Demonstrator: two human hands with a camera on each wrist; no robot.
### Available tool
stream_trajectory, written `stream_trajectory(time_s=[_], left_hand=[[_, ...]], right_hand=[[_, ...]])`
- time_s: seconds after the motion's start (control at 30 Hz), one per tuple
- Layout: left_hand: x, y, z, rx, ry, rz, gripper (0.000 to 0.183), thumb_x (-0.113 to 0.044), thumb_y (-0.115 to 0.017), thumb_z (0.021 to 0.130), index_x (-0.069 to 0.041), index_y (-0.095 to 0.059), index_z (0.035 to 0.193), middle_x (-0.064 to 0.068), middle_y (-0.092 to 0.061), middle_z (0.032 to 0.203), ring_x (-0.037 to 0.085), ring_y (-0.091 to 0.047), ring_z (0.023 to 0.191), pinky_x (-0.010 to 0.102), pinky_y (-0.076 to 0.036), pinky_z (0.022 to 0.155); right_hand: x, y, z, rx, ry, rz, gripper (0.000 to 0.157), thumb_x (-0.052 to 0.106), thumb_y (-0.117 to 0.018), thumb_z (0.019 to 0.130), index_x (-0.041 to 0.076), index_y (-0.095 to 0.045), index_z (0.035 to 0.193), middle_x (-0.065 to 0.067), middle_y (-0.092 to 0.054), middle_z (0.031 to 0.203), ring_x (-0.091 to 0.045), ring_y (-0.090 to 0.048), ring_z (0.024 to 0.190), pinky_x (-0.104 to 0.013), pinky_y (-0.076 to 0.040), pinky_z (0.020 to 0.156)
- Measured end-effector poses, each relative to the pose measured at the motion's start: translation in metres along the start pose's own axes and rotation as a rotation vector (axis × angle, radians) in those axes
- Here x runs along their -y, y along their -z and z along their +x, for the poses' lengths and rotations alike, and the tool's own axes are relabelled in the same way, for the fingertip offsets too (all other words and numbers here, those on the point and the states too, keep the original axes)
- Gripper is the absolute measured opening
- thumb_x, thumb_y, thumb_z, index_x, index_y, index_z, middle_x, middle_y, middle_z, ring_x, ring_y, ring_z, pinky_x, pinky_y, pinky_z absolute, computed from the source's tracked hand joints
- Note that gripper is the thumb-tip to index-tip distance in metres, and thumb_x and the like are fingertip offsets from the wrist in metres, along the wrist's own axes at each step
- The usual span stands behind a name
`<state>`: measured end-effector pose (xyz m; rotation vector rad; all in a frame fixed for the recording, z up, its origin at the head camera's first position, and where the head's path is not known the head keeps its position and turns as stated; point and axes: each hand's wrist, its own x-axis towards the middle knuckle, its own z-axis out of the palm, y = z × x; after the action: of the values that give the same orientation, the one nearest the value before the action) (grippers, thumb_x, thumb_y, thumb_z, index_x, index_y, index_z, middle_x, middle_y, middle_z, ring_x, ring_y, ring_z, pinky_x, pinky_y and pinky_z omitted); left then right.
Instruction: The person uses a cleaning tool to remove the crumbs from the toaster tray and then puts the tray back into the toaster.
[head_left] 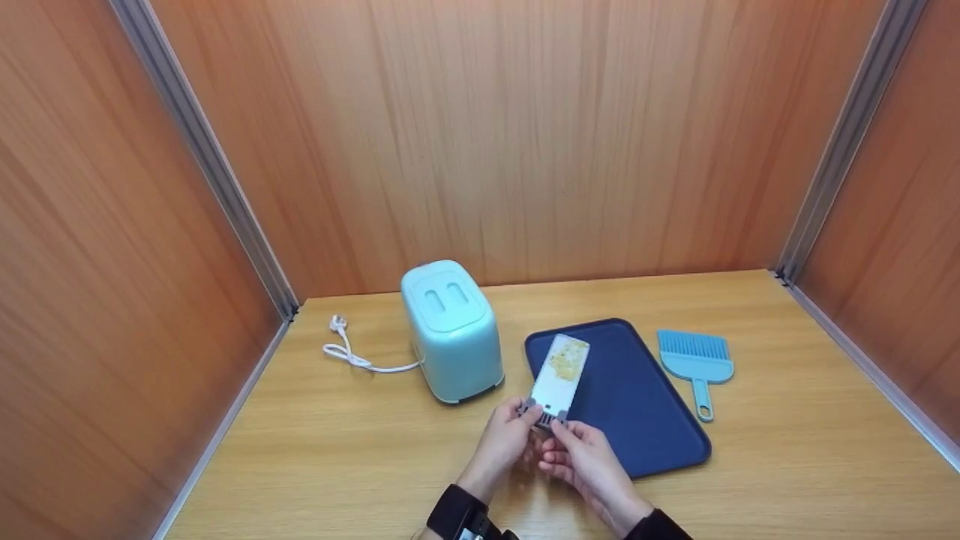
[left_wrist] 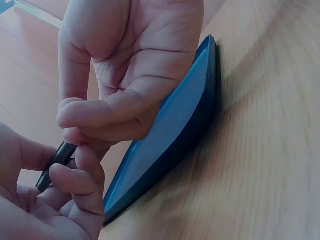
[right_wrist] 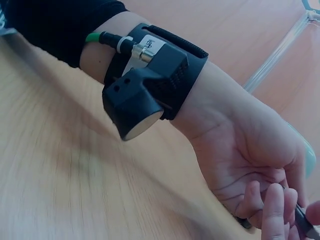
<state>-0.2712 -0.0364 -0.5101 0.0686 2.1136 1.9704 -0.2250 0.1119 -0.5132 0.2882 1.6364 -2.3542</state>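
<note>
Both hands hold a toaster's crumb tray (head_left: 546, 390), a slim pale plate with a grey slotted end. Yellowish crumbs (head_left: 568, 361) lie on its far half. My left hand (head_left: 501, 441) pinches the left corner of the grey end, thumb on top. At the right corner, my right hand (head_left: 592, 463) grips with its thumb on top and the other fingers curled below. The plate tilts over the left side of a dark blue tray (head_left: 637, 420). In the left wrist view, only the plate's dark edge (left_wrist: 55, 165) shows between the fingers.
A mint-blue toaster (head_left: 459, 360) stands left of the blue tray, its white cord and plug (head_left: 339, 324) lying farther left. To the tray's right lies a light blue brush (head_left: 697, 367). Wood-grain panels (head_left: 525, 150) enclose the table at the back and sides.
</note>
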Motion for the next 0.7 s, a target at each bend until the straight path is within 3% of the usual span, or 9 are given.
stream_trajectory(time_s=[0.27,0.47,0.6,0.7], left_hand=[[-0.004,0.011,0.000,0.048,-0.024,-0.049,0.017,-0.017,-0.055,0.110,-0.002,-0.063,0.112,0.005,-0.073,0.088,0.010,-0.059,0.062,0.020,-0.042,0.051],[-0.008,0.017,0.000,0.070,0.001,-0.081,0.012,-0.015,-0.055,0.110,-0.004,-0.061,0.112,0.004,-0.070,0.086,0.009,-0.057,0.059,0.018,-0.040,0.049],[-0.009,0.018,0.002,0.086,0.004,-0.094,0.012,-0.015,-0.054,0.111,-0.005,-0.060,0.113,0.001,-0.067,0.081,0.008,-0.054,0.056,0.017,-0.038,0.048],[-0.010,0.020,0.003,0.101,0.002,-0.105,0.014,-0.014,-0.053,0.111,-0.004,-0.060,0.116,0.001,-0.068,0.080,0.006,-0.054,0.055,0.017,-0.039,0.048]], right_hand=[[-0.002,0.010,-0.004,0.101,-0.002,-0.150,0.027,0.023,-0.058,0.112,-0.002,-0.067,0.117,-0.002,-0.069,0.084,-0.009,-0.068,0.072,-0.025,-0.063,0.071],[0.006,0.024,-0.008,0.102,-0.030,-0.307,0.029,0.026,-0.055,0.113,0.000,-0.068,0.117,0.001,-0.069,0.081,-0.007,-0.063,0.066,-0.023,-0.059,0.062],[0.018,0.039,-0.010,0.110,-0.019,-0.385,0.030,0.020,-0.049,0.115,-0.001,-0.067,0.126,0.001,-0.070,0.082,-0.007,-0.063,0.065,-0.022,-0.057,0.061],[0.028,0.050,-0.008,0.071,-0.005,-0.406,0.031,0.018,-0.049,0.114,-0.001,-0.064,0.132,-0.001,-0.071,0.084,-0.008,-0.063,0.066,-0.023,-0.057,0.061]])
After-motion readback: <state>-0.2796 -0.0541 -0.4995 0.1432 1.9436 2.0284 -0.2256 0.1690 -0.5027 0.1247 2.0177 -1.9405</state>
